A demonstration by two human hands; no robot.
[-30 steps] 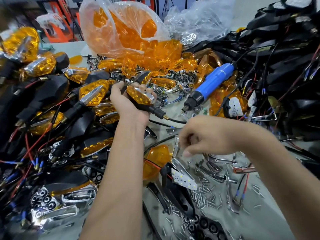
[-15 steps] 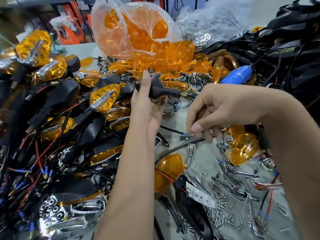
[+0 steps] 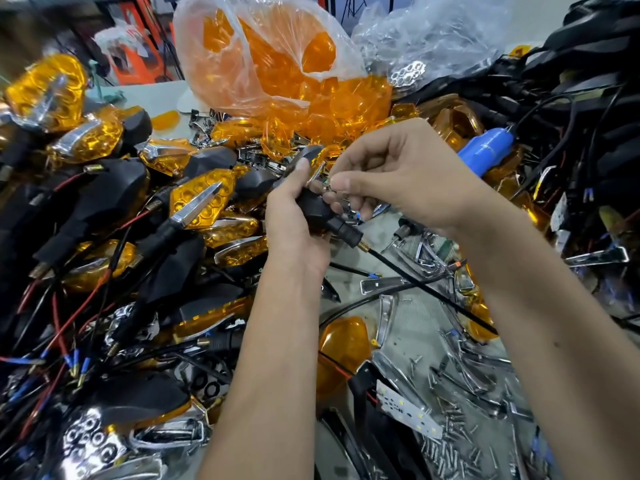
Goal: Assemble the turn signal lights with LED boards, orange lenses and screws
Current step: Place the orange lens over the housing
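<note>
Since half a second ago: your right hand [image 3: 408,178] has come up from the bench to meet the left hand [image 3: 298,216] at centre frame, and the signal housing [image 3: 317,207] has tipped so its stem points lower right.

Left hand grips the black housing, thumb along its top. Right hand's fingers are pinched at the housing's face on something small and pale; too small to name, likely a screw.

Step in hand, by my reading: seating a screw into the lens side of this light. Next move calls for holding that piece steady in its hole, then fetching the blue screwdriver [image 3: 485,150], lying right of centre behind your right hand.

Around: loose screws [image 3: 450,441] and an LED board [image 3: 408,410] lower right; bag of orange lenses [image 3: 270,64] top centre; finished lights [image 3: 197,199] heaped left. The housing's black cable [image 3: 429,292] trails across the bench under your right forearm and could snag on the reach.
</note>
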